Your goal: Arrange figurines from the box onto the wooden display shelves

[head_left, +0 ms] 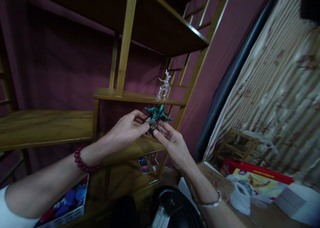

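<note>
Wooden shelf unit (pixel 124 55) stood against a purple wall (pixel 72 65), its boards set at stepped heights, the room dim. On the left, a wide brown shelf (pixel 47 124) showed wood grain and a bright front edge. To its right and a little higher ran a narrower shelf (pixel 136 96), with a clear deer figure (pixel 163 88) upright near its right end.

Just below that board, in front of the right bay, was the green figurine (pixel 157 113), arms spread, over a paler base. Left hand (pixel 126 128), red bead bracelet (pixel 81 163) at the wrist, gripped it from the left; right hand (pixel 176 146), silver bracelet (pixel 212 201) on the wrist, gripped it from the right. Fingers of both hands were closed around the base. Could not tell whether the base touched the lower shelf (pixel 127 151) beneath.

Near left, low down: a white basket (pixel 71 218) with blue and red things inside. Far right, a striped curtain (pixel 265 75) hung beside a small wooden rack (pixel 240 143). Nearer on that side lay a red and yellow box (pixel 260 179), a white plastic bag (pixel 240 198) and a white box (pixel 300 201).
</note>
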Available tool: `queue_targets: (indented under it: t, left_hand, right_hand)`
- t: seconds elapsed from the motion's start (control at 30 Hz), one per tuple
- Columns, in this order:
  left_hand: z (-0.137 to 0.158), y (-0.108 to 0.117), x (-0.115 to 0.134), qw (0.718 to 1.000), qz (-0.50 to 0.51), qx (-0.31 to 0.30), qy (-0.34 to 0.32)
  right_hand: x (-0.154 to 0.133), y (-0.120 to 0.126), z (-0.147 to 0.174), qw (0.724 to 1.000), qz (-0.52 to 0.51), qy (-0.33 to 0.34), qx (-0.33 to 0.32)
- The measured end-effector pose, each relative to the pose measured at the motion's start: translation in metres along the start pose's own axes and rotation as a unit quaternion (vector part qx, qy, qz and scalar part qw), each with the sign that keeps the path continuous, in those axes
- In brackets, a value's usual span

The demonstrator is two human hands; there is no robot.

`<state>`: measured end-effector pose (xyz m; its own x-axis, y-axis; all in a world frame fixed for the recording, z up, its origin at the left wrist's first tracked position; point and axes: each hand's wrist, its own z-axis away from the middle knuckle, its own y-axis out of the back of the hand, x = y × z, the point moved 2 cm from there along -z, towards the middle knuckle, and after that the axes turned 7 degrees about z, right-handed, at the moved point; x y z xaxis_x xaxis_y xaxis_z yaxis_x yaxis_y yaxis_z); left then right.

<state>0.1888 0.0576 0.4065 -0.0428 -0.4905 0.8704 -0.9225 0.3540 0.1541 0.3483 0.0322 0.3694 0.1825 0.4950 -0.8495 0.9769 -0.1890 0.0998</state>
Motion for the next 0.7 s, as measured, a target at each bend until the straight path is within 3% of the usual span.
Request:
queue_targets:
  t: [0.3, 0.5, 0.7]
  left_hand:
    - [-0.023, -0.002, 0.018, 0.999, 0.033, 0.019, -0.004]
    - [-0.041, 0.000, 0.034, 0.997, 0.034, 0.047, -0.046]
    - [-0.058, 0.002, 0.054, 0.995, 0.061, 0.055, -0.049]
  right_hand:
    - [-0.020, 0.017, -0.032, 0.999, 0.000, 0.025, 0.025]
    - [-0.034, 0.022, -0.055, 0.999, 0.003, 0.043, 0.025]
    - [-0.053, 0.019, -0.080, 0.998, -0.027, 0.060, -0.001]
